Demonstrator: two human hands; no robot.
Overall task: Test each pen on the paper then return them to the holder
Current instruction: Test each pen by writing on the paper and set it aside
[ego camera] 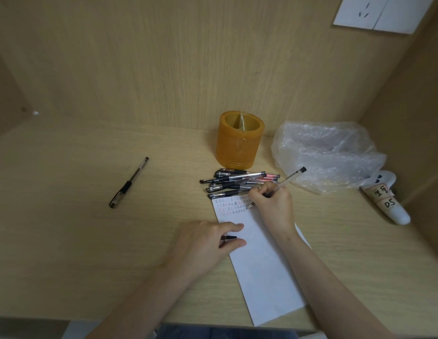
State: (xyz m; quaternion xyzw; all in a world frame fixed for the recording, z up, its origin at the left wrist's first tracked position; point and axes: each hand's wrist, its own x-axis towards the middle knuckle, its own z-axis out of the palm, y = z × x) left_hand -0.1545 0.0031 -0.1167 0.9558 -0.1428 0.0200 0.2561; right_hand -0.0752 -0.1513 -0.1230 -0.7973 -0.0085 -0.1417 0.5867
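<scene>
Mid-test. Right hand pinches a pen in a writing grip, tip down on the upper rows of the paper, which already has several lines of black and red marks. Left hand presses the paper's left edge with a black cap nipped between two fingers. Holder looks empty, so no returns yet. Pile of pens lies between holder and paper; can't tell which are tested. Lone pen lies well apart, left on the desk. Plastic bag sits just right of the holder, whose mouth is unobstructed.
</scene>
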